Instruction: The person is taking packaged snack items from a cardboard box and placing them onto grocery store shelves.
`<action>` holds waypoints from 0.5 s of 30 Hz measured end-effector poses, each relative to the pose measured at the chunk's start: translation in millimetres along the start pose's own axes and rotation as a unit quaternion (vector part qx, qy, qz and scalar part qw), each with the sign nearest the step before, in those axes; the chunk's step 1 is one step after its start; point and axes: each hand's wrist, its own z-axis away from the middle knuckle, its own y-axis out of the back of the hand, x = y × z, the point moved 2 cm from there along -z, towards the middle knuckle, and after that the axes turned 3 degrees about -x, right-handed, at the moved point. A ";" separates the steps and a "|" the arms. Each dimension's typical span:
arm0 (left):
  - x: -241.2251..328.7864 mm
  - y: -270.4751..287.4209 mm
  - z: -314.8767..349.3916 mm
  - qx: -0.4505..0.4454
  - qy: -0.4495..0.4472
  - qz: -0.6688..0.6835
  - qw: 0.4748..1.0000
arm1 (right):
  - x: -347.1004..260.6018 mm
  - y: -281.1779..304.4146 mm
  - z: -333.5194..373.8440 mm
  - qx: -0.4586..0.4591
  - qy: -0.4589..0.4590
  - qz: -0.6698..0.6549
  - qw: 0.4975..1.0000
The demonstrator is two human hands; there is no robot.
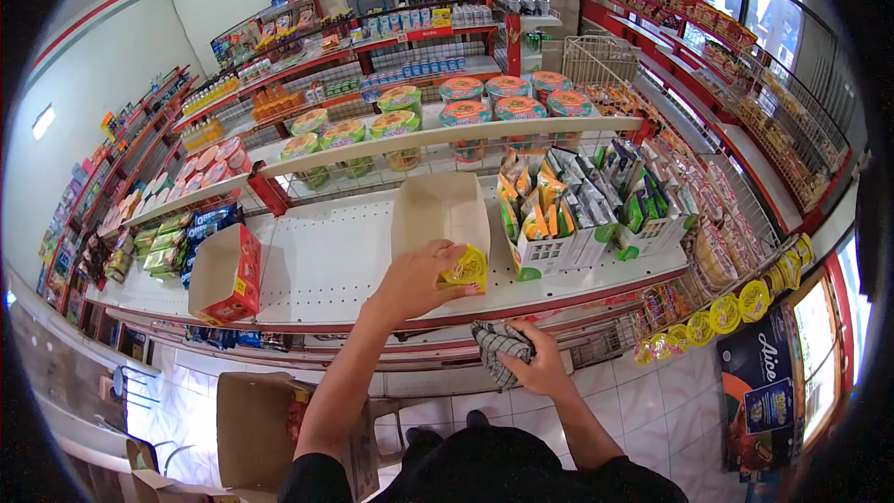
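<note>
My left hand (419, 278) is closed on the near end of an open tan cardboard box (438, 205) on the white shelf (326, 242). Between its thumb and fingers shows a yellow printed area (468, 265), which looks like the box's front panel; the hand covers part of it. Bunched in my right hand (542, 360) is a grey checked cloth (501, 352), held in front of the shelf edge. Right of the box stand white display boxes (548, 257) filled with upright orange, grey and green packets.
A red-fronted open box (226, 275) stands left on the shelf, beside green and blue packets. Behind a low rail are cup noodles (402, 126). Yellow round-lidded cups (726, 313) hang at the right end. Below left is a large open carton (251, 428).
</note>
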 end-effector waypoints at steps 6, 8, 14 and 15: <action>-1.6 -5.8 9.1 0.100 -0.011 -0.038 0.994 | 0.7 -7.7 -10.7 -0.024 0.006 -0.014 1.000; -1.4 -7.7 9.5 0.077 -0.013 -0.037 0.996 | -0.7 -9.7 -13.1 -0.023 -0.004 -0.036 0.999; -5.0 -4.1 18.5 0.107 -0.063 -0.020 0.992 | -7.7 -27.0 -20.1 -0.049 -0.027 -0.039 0.998; -6.2 -3.4 25.6 0.135 -0.086 -0.023 0.987 | -9.0 -32.8 -19.9 -0.057 -0.025 -0.039 0.997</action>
